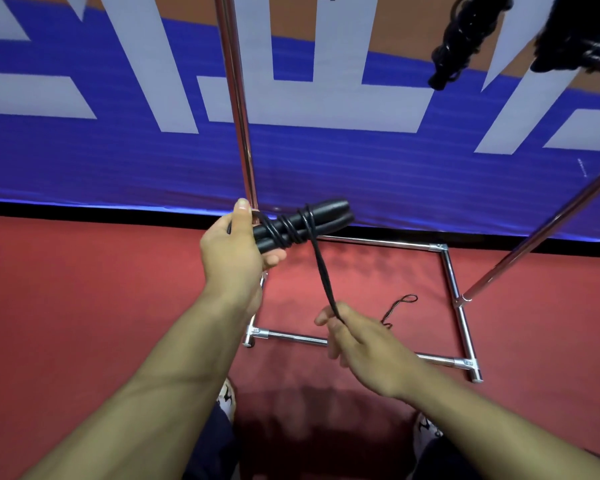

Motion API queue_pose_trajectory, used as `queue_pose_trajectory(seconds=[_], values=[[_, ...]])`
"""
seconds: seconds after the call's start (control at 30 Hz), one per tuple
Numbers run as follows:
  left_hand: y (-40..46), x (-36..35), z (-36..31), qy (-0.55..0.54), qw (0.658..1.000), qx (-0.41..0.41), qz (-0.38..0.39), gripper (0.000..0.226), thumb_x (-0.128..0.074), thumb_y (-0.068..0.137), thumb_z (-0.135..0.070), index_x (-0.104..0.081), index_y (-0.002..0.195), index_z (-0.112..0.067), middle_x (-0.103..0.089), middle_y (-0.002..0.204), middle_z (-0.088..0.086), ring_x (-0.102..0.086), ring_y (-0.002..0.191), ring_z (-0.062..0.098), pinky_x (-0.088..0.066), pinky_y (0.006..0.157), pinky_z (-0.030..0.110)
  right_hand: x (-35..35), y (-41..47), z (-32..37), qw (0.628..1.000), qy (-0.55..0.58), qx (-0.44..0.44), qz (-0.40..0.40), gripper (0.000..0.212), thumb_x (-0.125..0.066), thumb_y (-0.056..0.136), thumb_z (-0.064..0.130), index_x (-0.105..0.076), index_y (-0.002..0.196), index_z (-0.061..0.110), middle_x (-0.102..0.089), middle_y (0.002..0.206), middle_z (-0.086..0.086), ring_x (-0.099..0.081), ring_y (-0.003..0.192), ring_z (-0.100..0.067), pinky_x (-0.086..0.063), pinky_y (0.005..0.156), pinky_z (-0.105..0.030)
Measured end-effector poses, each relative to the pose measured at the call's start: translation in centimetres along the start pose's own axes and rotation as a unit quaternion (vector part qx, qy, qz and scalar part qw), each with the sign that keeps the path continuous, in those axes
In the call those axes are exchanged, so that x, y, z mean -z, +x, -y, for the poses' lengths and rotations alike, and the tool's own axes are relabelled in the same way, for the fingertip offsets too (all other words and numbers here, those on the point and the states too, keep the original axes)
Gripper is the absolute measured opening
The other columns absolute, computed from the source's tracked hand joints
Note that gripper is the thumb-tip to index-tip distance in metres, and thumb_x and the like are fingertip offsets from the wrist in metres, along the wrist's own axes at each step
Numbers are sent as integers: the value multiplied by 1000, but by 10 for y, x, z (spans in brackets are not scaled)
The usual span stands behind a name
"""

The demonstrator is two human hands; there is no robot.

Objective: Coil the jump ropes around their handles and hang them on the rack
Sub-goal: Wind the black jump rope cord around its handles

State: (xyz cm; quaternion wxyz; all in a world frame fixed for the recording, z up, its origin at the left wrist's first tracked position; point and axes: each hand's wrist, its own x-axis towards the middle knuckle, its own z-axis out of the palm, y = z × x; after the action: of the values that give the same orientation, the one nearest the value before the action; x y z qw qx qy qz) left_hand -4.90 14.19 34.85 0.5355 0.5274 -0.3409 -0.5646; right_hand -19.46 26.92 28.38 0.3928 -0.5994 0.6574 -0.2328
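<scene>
Black foam handles (302, 223) lie side by side in the left hand (234, 252), whose fingers curl round their near ends, with several turns of rope (323, 271) already wound about them. From the handles the doubled rope runs down to the right hand (357, 336), which pinches it between thumb and fingers. Beneath both hands sits the chrome rack (454, 289) on red floor (101, 289); coiled ropes (465, 39) hang above the right hand.

hanging ropes (465, 43) cropped, shoes (226, 396) half-hidden
</scene>
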Motion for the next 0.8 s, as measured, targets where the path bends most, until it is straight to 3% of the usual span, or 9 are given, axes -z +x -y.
queue_pose_trajectory(seconds=[0.07,0.2,0.27,0.33,0.43,0.5,0.63,0.73,0.8], values=[[-7,-2,-2,6,1000,1,23,31,-51,103,-39,-61,91,-12,-69,108,25,-59,43,21,-42,38,21,-1,4,2,975,182,-110,66,19,-38,106,30,-56,109,27,-64,77,2,-60,62,-16,-50,61,-37],[-14,0,-6,18,999,-7,38,31,-51,103,-40,-61,89,-13,-68,110,27,-61,44,23,-44,40,22,14,6,18,842,455,-268,111,25,-43,105,31,-61,107,13,-60,71,-1,-58,53,-17,-42,43,-23],[-12,5,-7,10,1000,-10,16,32,-51,102,-41,-62,91,-13,-67,106,25,-64,48,21,-46,45,26,16,9,26,823,498,-266,59,26,-42,105,29,-63,99,14,-51,61,3,-42,41,-10,-31,39,-19],[-7,10,-10,-5,1000,-1,-19,33,-50,103,-40,-61,97,-10,-66,96,17,-64,47,17,-49,48,28,15,13,29,822,526,-207,-72,23,-44,103,23,-61,89,15,-36,54,8,-27,39,-7,-28,42,-21],[2,17,-14,-27,998,7,-63,34,-49,104,-39,-61,100,-7,-67,94,16,-63,48,18,-51,46,24,21,13,31,880,384,-47,-275,16,-50,89,22,-60,77,18,-43,49,14,-38,46,-3,-40,57,-29],[5,19,-16,-33,997,10,-76,34,-49,104,-39,-61,97,-7,-68,89,14,-62,48,19,-50,45,23,24,9,31,895,296,26,-332,19,-47,87,29,-62,79,22,-59,61,19,-51,61,1,-45,68,-20],[1,16,-21,-46,997,27,-49,32,-49,104,-37,-58,89,-10,-69,66,2,-59,40,16,-45,42,22,18,9,14,931,17,95,-352,19,-63,95,14,-66,85,30,-61,85,16,-57,85,3,-37,76,-5],[-4,11,-21,-28,999,36,-10,32,-49,104,-39,-58,91,-12,-71,66,0,-58,40,15,-37,40,21,10,16,1,937,-11,125,-327,11,-58,96,12,-61,86,17,-48,102,9,-58,93,-14,-49,84,-27],[-9,6,-19,-21,999,37,9,31,-48,104,-39,-60,95,-12,-73,84,8,-60,42,16,-36,38,20,5,16,1,943,21,123,-309,12,-48,97,15,-53,93,25,-48,105,12,-61,92,-20,-53,80,-41]])
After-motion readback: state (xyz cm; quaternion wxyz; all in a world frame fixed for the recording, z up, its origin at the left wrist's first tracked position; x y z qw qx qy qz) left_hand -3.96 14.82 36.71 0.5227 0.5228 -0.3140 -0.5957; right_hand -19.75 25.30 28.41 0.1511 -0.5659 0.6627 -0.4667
